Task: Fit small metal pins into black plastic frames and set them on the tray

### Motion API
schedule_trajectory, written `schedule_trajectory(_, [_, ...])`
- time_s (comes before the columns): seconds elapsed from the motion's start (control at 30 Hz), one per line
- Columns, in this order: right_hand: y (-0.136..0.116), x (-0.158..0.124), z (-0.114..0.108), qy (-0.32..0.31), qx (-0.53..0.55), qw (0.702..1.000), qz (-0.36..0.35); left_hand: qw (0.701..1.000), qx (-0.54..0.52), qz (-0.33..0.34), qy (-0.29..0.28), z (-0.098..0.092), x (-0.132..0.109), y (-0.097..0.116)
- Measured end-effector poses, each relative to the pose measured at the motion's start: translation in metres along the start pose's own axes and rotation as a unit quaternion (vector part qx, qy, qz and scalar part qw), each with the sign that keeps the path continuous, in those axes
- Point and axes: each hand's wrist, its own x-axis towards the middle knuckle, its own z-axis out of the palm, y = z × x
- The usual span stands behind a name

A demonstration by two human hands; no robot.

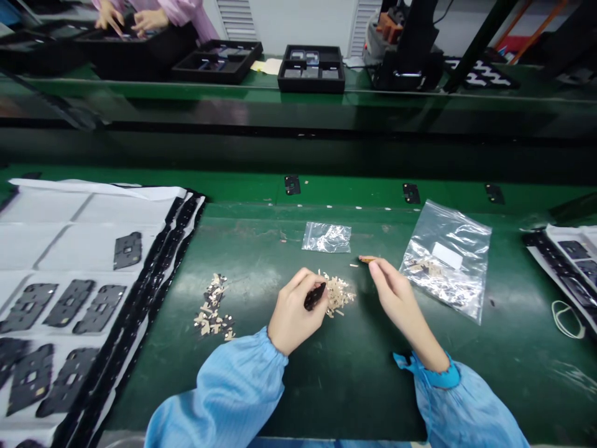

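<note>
My left hand (295, 311) is closed in a pinch on a small black part (315, 295), right beside a loose pile of small tan pieces (337, 294) on the green mat (354, 367). To the right, my right hand (394, 292) is closed, its fingertips pinching a thin tan piece (367, 259) just above the mat. A second pile of tan and dark pieces (213, 308) lies left of my left hand. Both arms wear blue sleeves.
A small clear bag (326, 238) lies beyond the pile; a larger clear bag with parts (446, 258) lies to the right. Stacked white trays with black plates (60, 298) fill the left; another tray (571, 261) and a rubber band (566, 318) lie right. Another person's hands (128, 18) work at black trays beyond the conveyor.
</note>
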Motion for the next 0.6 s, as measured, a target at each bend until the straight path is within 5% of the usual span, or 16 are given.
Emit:
schedule_trajectory(0.13, [-0.003,-0.003,0.004,-0.087,0.041,0.995,0.007,1.000,-0.014,-0.007,0.020,-0.001,0.000,-0.001])
schedule_trajectory(0.27, [-0.003,-0.002,0.004,-0.059,0.136,0.988,0.036,0.999,-0.032,0.001,0.025,-0.001,0.001,-0.001])
schedule_trajectory(0.4, [0.000,-0.002,0.007,-0.022,0.117,0.993,0.023,0.999,-0.044,0.005,0.029,-0.001,0.001,0.002])
schedule_trajectory(0.6, [-0.006,-0.008,0.016,-0.104,0.076,0.992,0.003,1.000,-0.027,0.000,0.006,0.000,0.000,-0.001])
